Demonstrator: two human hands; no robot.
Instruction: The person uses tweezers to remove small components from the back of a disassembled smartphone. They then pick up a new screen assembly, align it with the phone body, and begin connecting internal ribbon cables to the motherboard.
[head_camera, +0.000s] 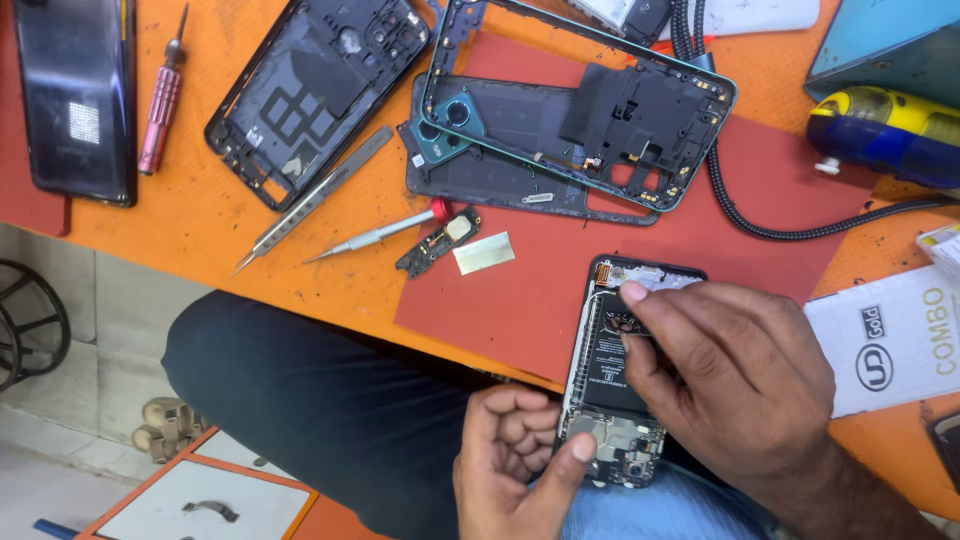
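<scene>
An opened black phone (607, 352) with its circuit boards and battery exposed lies at the near edge of the red mat (520, 300), overhanging the orange table. My left hand (505, 470) grips the phone's near end, with the thumb on the lower board. My right hand (735, 385) rests over the phone's right side. Its index fingertip presses on the top board, and the other fingers touch the middle of the phone.
A teal-rimmed phone frame (585, 100) lies on a dark back cover, and another black frame (310, 90) is to its left. Tweezers (315, 198), a silver screwdriver (375, 235), a small board part (438, 240), a gold foil piece (484, 252), a pink screwdriver (160, 100), a black phone (75, 95), a braided cable (790, 225), a yellow-blue tool (885, 130) and a white box (890, 335) surround them.
</scene>
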